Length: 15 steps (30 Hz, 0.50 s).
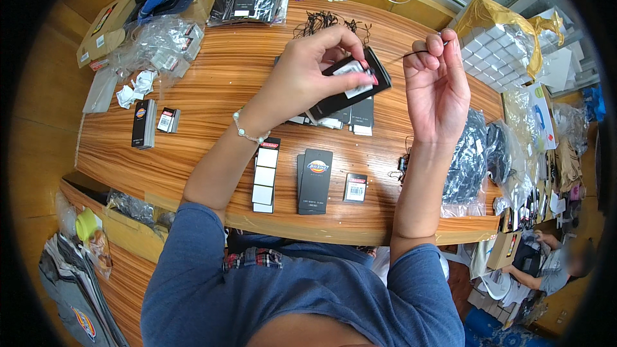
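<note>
My left hand, with a beaded bracelet at its wrist, grips a few black hang tags with a white barcode label. To the right of it, my raised right hand pinches a thin black cord that stretches leftward to the tags. Its link to the tags is hidden. Below the hands lie a pile of black tags, partly covered, a stack of tall black tags, a strip of white-labelled tags and a small stack of barcode cards.
Black cords lie tangled at the back, near bagged tags. Two small tag stacks and crumpled paper sit left. Bagged black cords and a pack of white boxes are right. Another person works lower right.
</note>
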Available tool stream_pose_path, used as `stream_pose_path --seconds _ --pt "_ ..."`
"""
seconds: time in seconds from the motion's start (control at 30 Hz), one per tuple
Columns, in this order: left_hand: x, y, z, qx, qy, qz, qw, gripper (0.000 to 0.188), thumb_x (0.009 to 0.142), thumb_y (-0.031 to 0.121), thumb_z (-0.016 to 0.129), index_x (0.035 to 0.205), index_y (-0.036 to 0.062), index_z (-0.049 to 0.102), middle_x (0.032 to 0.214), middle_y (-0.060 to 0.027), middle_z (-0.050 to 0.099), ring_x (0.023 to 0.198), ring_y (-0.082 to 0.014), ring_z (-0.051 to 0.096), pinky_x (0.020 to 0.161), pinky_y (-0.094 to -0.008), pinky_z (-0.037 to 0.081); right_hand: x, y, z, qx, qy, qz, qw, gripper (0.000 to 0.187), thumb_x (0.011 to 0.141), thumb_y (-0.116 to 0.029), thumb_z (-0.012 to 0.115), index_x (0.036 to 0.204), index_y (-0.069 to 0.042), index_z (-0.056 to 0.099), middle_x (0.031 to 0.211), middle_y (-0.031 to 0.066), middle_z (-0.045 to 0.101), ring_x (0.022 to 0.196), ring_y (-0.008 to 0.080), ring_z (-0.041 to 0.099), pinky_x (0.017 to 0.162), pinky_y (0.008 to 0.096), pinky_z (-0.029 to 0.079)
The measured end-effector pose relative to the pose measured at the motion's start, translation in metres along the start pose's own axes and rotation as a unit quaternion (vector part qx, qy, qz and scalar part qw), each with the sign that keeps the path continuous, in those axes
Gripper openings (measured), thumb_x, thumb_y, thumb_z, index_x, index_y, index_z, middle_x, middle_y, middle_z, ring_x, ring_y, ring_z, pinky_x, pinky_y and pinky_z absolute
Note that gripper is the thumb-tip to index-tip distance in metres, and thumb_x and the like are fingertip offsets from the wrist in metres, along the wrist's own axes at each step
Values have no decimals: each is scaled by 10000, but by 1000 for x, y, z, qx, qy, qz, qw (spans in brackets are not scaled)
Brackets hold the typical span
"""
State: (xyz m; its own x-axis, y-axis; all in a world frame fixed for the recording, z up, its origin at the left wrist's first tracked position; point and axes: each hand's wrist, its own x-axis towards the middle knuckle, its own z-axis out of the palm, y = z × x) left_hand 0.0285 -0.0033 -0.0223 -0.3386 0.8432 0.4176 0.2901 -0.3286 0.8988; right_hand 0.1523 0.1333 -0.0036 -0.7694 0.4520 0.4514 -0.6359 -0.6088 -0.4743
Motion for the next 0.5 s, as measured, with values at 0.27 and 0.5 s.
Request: stream_pose_path --seconds 0.27,0.5 --pt "0 11 -5 224 44 99 969 143 713 10 668 834 24 593 948 -59 573 886 -161 558 791 -257 440 -1 -3 1 13 8 -5 1000 158 909 -134 477 1016 -34 535 844 85 554 715 126 474 684 254 412" --pt "3 8 -13 298 91 211 926 124 739 35 645 843 17 580 930 -62 539 907 -183 530 800 -291 417 -4 0 14 -216 42 -29 975 188 865 -35 510 1049 6 508 825 81 570 748 107 523 687 221 433"
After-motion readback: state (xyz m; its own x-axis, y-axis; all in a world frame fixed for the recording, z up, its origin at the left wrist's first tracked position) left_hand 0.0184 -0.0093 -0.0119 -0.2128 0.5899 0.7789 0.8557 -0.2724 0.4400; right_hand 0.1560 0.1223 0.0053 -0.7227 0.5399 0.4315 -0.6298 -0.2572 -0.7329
